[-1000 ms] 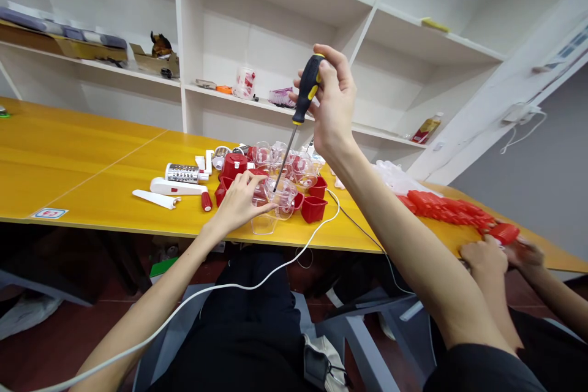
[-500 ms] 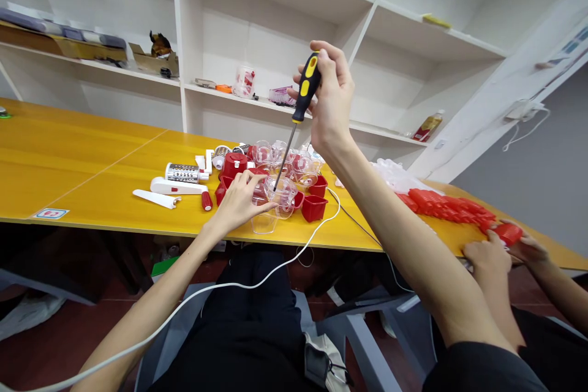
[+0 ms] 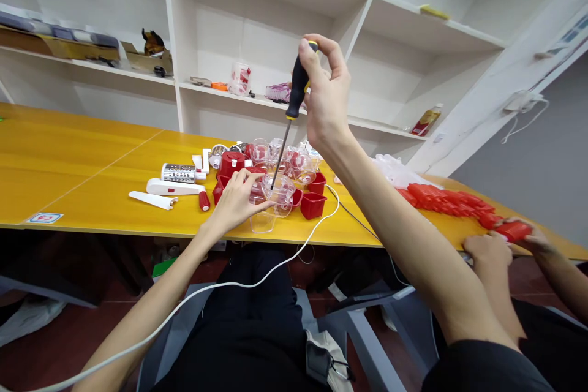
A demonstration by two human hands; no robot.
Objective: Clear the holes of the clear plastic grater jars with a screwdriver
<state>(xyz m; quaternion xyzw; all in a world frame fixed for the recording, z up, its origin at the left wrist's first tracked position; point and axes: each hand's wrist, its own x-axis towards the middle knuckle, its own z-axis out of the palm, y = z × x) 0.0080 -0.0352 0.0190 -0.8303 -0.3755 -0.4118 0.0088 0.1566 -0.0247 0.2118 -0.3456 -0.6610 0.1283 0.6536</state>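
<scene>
My right hand point(image 3: 328, 95) is raised, with its fingers closed round the top of a screwdriver point(image 3: 297, 89) that has a black and yellow handle. The shaft slants down, and its tip is inside a clear plastic part point(image 3: 281, 191) near the table's front edge. My left hand point(image 3: 236, 201) steadies this clear part between thumb and fingers. Below my left thumb stands a clear plastic cup-like piece point(image 3: 263, 223). Red square cups point(image 3: 313, 206) and more clear parts point(image 3: 301, 162) crowd around and behind.
Left of my hands lie a metal grater drum point(image 3: 178, 173), a white handle piece point(image 3: 176, 187) and a flat white strip point(image 3: 151, 199). A white cable point(image 3: 275, 271) crosses my lap onto the table. At right, a co-worker's hands point(image 3: 489, 251) hold a red part beside stacked red pieces point(image 3: 445, 201).
The screwdriver has turned in my right fingers: its yellow patches faced me before, and now mostly black shows. My left hand keeps its hold. The co-worker's red part has shifted slightly.
</scene>
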